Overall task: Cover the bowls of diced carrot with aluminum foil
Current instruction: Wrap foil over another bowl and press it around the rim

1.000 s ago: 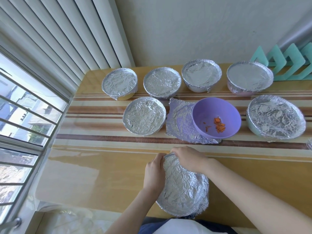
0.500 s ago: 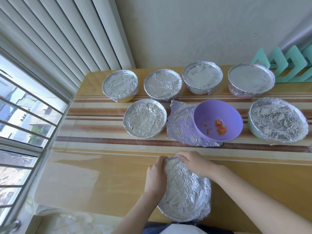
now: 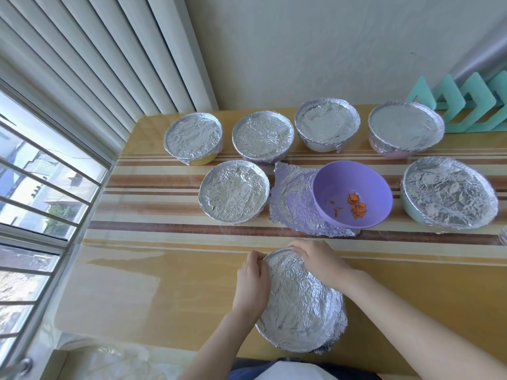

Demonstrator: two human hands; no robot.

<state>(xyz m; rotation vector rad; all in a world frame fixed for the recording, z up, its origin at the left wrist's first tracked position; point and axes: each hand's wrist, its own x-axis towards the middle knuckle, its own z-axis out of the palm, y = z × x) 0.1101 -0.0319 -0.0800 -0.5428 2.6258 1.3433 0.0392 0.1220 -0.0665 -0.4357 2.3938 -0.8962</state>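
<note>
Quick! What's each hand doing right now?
Left hand: closed, pinching the foil at its rim.
Right hand: closed, fingers curled over the same foil's far edge.

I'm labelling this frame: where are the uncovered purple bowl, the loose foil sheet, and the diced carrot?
purple bowl (image 3: 343, 179), head view, bare inner wall.
loose foil sheet (image 3: 293, 199), head view, crinkled middle.
diced carrot (image 3: 357, 208), head view, middle of the pile.
</note>
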